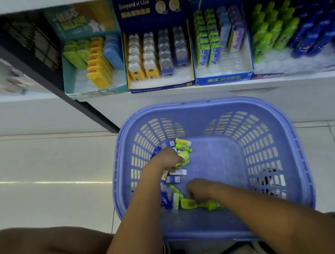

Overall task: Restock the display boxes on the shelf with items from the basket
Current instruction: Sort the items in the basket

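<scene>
I'm gripping a yellow-green plastic packet (184, 158) with left hand (164, 160) fingers in the lilac slatted basket (201, 104); right hand (199, 191) sitting nearer the lower-centre green bottle (213, 205), grip unclear.

lilac slotted plastic basket (206, 110) holds green, yellow and blue packets (182, 149); teal cardboard display box (92, 52), navy cardboard display box (156, 46).

Head-worn view, looking down into basket (201, 106) (close), shelf (301, 77) ahead
</scene>
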{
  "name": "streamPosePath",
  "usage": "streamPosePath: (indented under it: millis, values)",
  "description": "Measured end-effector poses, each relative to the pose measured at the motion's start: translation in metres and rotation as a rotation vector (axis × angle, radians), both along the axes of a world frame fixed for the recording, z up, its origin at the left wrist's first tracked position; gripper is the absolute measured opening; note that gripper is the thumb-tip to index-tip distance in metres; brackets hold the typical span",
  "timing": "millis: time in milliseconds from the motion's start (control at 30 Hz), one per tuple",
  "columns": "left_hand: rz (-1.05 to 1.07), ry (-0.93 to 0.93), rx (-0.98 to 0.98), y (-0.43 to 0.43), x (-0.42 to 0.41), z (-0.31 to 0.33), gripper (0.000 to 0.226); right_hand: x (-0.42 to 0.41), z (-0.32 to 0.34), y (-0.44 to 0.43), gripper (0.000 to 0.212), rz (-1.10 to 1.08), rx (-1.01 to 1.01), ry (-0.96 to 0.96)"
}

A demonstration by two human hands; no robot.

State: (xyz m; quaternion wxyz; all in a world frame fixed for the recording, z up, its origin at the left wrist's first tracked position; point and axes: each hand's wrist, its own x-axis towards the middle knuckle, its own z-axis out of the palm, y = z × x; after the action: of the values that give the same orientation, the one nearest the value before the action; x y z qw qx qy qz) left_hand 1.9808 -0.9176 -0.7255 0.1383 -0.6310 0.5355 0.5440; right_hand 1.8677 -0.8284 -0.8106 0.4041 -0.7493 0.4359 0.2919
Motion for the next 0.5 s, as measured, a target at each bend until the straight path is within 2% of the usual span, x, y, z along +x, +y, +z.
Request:
streamPosePath:
  millis: [100,233,367,433,500]
  values:
    - [0.065,0.075,-0.015,-0.002,0.007,0.016,0.032,-0.002,0.003,0.003,0.03,0.025,0.008,0.0]
    - [0.127,0.097,-0.178,-0.003,0.017,0.041,0.043,0.0,0.008,0.002,0.028,-0.044,0.001,-0.077]
    - [0.205,0.108,-0.272,-0.002,0.029,0.067,0.041,0.01,0.009,0.004,0.036,-0.064,0.061,-0.124]
    - [0.227,0.111,-0.314,-0.001,0.033,0.081,0.038,0.015,0.008,0.006,0.033,-0.035,0.096,-0.116]
    - [0.357,0.219,-0.319,0.003,0.04,0.091,0.034,0.018,0.008,0.004,0.031,-0.049,0.118,-0.116]
